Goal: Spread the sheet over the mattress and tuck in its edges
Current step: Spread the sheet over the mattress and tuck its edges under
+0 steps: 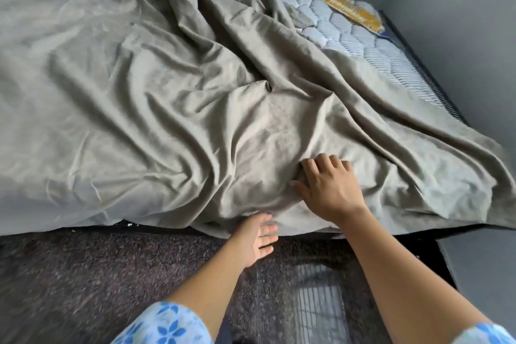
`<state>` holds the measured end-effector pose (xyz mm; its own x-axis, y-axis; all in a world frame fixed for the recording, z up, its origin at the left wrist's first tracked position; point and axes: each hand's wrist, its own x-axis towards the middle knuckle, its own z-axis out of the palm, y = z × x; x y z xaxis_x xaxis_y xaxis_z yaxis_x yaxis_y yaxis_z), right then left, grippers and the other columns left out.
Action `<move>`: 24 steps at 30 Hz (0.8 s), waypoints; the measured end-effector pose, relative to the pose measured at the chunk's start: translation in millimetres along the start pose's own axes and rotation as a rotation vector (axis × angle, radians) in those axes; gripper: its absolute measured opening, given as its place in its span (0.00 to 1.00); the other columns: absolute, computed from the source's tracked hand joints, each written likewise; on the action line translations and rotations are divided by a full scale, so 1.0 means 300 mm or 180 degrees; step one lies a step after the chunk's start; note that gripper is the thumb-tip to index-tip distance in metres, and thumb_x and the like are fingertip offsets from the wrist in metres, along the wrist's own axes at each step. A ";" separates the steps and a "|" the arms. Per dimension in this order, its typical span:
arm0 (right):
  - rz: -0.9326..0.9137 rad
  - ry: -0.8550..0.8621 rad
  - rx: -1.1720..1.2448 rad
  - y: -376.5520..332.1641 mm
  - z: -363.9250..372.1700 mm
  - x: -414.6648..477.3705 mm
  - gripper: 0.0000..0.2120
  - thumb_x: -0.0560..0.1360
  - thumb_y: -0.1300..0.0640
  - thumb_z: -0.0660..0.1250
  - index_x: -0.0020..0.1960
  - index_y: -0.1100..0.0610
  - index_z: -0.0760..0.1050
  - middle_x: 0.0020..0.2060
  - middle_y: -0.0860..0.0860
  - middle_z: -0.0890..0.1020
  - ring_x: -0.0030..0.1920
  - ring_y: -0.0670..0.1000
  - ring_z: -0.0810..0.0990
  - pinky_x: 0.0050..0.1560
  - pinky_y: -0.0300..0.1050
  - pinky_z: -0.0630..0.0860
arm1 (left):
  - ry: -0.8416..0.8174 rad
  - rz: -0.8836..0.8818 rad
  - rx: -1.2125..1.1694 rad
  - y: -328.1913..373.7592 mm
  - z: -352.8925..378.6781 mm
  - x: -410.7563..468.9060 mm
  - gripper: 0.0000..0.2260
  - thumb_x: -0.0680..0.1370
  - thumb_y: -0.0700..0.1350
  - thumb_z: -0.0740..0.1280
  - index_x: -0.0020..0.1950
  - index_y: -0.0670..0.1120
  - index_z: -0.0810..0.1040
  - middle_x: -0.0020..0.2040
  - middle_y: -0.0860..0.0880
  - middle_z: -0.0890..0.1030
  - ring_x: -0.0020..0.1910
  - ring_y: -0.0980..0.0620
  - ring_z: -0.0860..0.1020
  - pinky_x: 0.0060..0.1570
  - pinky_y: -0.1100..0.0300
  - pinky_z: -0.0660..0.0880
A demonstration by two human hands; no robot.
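Loosely, the rumpled sheet (167, 92) covers most of the mattress (349, 33).

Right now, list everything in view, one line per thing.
mattress: one, pale quilted, bare at far right corner
sheet: one, grey-brown, crumpled over most of the mattress, near edge hanging
label: one, yellow, on that bare corner
floor: one, dark speckled, before the bed
walls: two, pale grey, behind and right
sleeves: two, blue floral, bottom edge
left hand: one, fingers straight at sheet's hanging edge
right hand: one, resting on sheet near that edge
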<state>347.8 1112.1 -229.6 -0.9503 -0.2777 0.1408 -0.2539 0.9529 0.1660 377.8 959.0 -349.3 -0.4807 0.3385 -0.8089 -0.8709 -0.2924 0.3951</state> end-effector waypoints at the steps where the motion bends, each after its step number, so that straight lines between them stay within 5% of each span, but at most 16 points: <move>1: -0.0133 -0.0051 -0.0018 -0.001 0.001 0.013 0.21 0.71 0.41 0.67 0.46 0.60 0.76 0.39 0.57 0.78 0.38 0.61 0.78 0.39 0.54 0.73 | -0.0039 -0.0044 0.0131 0.014 -0.009 -0.006 0.08 0.80 0.51 0.59 0.52 0.51 0.75 0.55 0.47 0.78 0.57 0.46 0.75 0.58 0.51 0.67; 9: -0.0513 -0.0063 0.0130 -0.005 0.018 0.084 0.26 0.68 0.34 0.64 0.41 0.59 0.73 0.33 0.55 0.79 0.32 0.59 0.79 0.31 0.47 0.74 | -0.0214 -0.0278 0.0895 0.123 -0.129 -0.026 0.16 0.78 0.56 0.61 0.62 0.51 0.72 0.59 0.46 0.76 0.61 0.46 0.73 0.64 0.49 0.65; 13: -0.0733 0.0048 0.0046 -0.006 0.039 0.061 0.26 0.70 0.35 0.63 0.40 0.60 0.73 0.33 0.56 0.77 0.32 0.59 0.78 0.31 0.48 0.74 | -0.0343 -0.0481 0.0900 0.132 -0.135 -0.043 0.14 0.78 0.55 0.61 0.58 0.48 0.74 0.60 0.46 0.76 0.60 0.47 0.73 0.61 0.51 0.67; 16: -0.0776 0.0146 0.0020 0.000 0.055 0.051 0.24 0.71 0.37 0.62 0.39 0.60 0.73 0.33 0.56 0.77 0.32 0.59 0.78 0.31 0.49 0.74 | -0.0313 -0.0538 0.1218 0.153 -0.152 -0.047 0.20 0.78 0.56 0.62 0.64 0.44 0.71 0.63 0.46 0.75 0.59 0.48 0.73 0.60 0.52 0.67; 24: -0.1072 0.0729 0.0149 0.038 0.123 0.043 0.24 0.72 0.39 0.62 0.40 0.62 0.75 0.36 0.56 0.78 0.31 0.58 0.78 0.32 0.47 0.74 | -0.0214 -0.0302 0.0946 0.130 -0.155 -0.009 0.13 0.76 0.53 0.65 0.56 0.47 0.75 0.59 0.47 0.76 0.60 0.48 0.74 0.61 0.51 0.68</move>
<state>326.0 1123.8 -262.0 -0.7492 -0.5901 0.3007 -0.5569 0.8071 0.1962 349.8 905.1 -352.0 -0.3930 0.4130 -0.8216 -0.8992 0.0142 0.4372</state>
